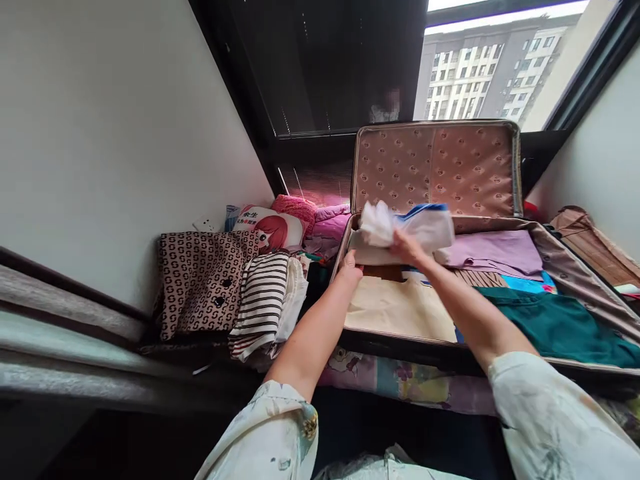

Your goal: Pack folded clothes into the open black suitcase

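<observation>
Partly bunched white cloth (427, 230), blue-edged, blurred, over the left side of the open suitcase (435, 167).

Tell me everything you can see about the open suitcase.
The suitcase lies open on patterned fabric, its lid raised at the back. The dark outside contrasts with a satiny-looking, pinkish-brown lining bearing small repeated motifs. Its base contains folded cloths: cream at near left, dark green at near right, lilac behind. The left hand is at its left edge, contact unclear; the right hand holds a motion-blurred white cloth over it.
</observation>
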The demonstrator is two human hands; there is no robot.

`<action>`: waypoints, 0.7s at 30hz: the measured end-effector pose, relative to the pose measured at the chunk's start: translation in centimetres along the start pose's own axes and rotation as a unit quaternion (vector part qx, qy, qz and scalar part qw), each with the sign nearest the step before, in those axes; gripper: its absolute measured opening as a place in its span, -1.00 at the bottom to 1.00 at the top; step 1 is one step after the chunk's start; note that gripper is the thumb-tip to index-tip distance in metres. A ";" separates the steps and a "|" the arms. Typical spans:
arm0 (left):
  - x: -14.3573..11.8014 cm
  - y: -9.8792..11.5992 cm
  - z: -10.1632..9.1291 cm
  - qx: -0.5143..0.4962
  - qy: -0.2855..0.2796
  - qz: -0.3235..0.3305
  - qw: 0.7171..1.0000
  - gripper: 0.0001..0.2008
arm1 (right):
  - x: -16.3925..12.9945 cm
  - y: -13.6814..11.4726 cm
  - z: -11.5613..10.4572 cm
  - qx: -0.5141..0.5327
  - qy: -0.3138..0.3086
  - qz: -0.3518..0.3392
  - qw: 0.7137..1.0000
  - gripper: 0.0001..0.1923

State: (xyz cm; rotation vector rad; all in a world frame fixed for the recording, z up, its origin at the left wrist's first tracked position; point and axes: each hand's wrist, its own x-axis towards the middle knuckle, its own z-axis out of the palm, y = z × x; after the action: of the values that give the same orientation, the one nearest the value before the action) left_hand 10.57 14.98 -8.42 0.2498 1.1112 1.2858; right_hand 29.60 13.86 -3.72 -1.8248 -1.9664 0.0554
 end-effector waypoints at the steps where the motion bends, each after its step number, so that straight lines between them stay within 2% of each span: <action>1: 0.2 0.2 0.3 -0.004 0.004 -0.012 1.000 -0.83 | -0.4 -0.8 2.2 -0.007 -0.026 -0.011 1.000 -0.37; 3: 0.4 0.5 1.0 -0.017 -0.016 -0.034 0.999 -0.85 | -0.7 -1.3 4.9 -0.026 -0.083 -0.022 0.996 -0.27; 6: -0.1 0.9 1.8 -0.073 -0.113 -0.063 0.989 -0.79 | -0.3 -0.1 5.5 -0.049 -0.169 -0.061 0.983 0.05; 8: -0.7 1.0 2.1 -0.115 -0.179 -0.061 0.975 -0.74 | -0.1 0.6 5.3 -0.048 -0.161 -0.083 0.982 0.26; 10: -1.3 1.1 2.3 -0.123 -0.208 -0.036 0.970 -0.70 | -0.2 0.4 5.4 -0.049 -0.109 -0.063 0.991 0.32; 13: -2.1 1.4 2.3 -0.063 -0.215 0.004 0.974 -0.66 | 0.1 -0.8 6.1 -0.033 -0.049 0.011 0.998 0.22; 16: -2.5 1.7 2.3 0.035 -0.215 0.034 0.975 -0.64 | 1.4 -1.4 6.3 0.017 -0.036 0.060 0.997 0.07; 18: -2.4 1.8 2.3 0.066 -0.221 0.046 0.972 -0.63 | 2.6 -0.7 6.0 0.096 -0.028 0.095 0.990 -0.11; 21: -1.9 1.7 2.0 0.055 -0.205 0.047 0.976 -0.65 | 4.3 1.3 5.1 0.217 -0.005 0.158 0.963 -0.42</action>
State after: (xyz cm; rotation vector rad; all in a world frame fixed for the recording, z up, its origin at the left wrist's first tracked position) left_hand 11.26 14.75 -5.23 0.6285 0.8229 1.1869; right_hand 28.93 19.52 -7.46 -1.8112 -1.4966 0.5514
